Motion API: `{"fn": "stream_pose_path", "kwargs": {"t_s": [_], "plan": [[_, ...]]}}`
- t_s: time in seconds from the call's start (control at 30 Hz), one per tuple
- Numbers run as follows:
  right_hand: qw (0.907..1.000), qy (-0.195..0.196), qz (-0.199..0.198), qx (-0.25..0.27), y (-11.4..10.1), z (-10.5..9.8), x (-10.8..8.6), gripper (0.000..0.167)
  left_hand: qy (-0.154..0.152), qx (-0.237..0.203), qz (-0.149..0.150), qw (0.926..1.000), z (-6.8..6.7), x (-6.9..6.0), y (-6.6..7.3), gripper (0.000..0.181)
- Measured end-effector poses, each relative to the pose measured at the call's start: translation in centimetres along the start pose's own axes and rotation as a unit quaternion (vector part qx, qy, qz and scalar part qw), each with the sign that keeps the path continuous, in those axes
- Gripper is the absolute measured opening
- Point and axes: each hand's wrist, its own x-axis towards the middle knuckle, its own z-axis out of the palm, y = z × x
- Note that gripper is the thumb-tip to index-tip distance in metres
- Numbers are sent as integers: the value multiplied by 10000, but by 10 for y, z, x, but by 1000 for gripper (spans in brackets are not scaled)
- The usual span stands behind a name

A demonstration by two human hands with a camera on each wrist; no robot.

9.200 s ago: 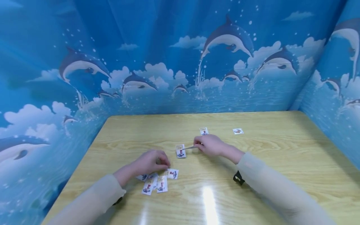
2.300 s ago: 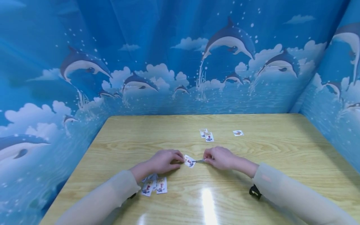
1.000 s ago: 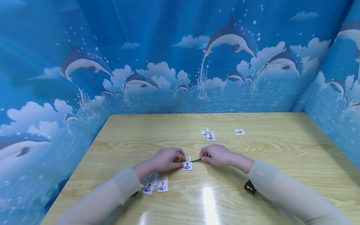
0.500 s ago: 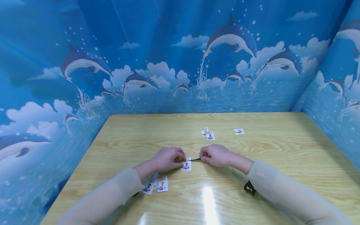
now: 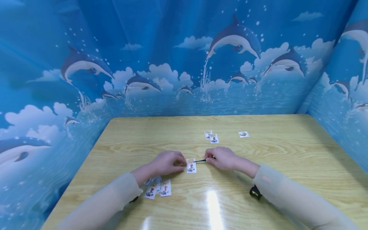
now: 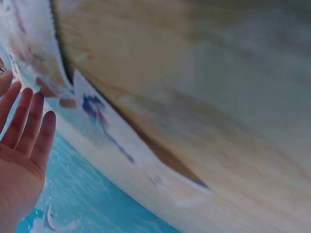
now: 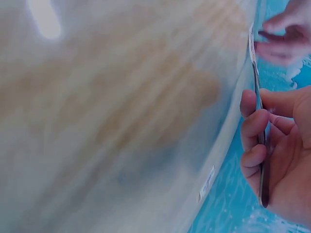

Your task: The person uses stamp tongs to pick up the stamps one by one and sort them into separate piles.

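I see a person seated or standing at a wooden table (image 5: 258, 198); I take the clock from the person's side, with the middle card (image 5: 191, 168) at its centre. This white card carries a small coloured picture and lies almost straight, its short side towards six o'clock.

At three o'clock of it, the right hand (image 5: 220, 158) pinches slim dark tweezers (image 5: 201, 160) between thumb and fingers. The tips reach over the card's right edge; whether they grip it, I cannot tell. At nine o'clock, the left hand (image 5: 169, 162) is just beside the card, its fingers relaxed and rather straight in the left wrist view, with nothing pinched. Whether a fingertip touches the card, I cannot say.

Towards eight o'clock, a loose pile of cards (image 5: 165, 188) lies partly under the left forearm. Near one o'clock, two overlapping cards (image 5: 214, 138) rest together, and towards two o'clock lies a single card (image 5: 243, 134), well apart.

Both arms wear pale sleeves (image 5: 290, 195). From nine o'clock through twelve to three, a blue curtain (image 5: 161, 35) printed with dolphins surrounds the table.
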Motion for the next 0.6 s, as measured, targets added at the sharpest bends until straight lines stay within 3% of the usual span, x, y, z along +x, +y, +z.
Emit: {"fn": "stream_pose_path", "kwargs": {"t_s": [0.37,0.6], "plan": [[9993,271,262,75,19,-26,-3,8,-283,-1005,-108,9945,-10,-55,-13,14],[9979,426,486,73,34,-38,-1,11,-392,-894,-216,9950,-10,-70,-18,12]]}}
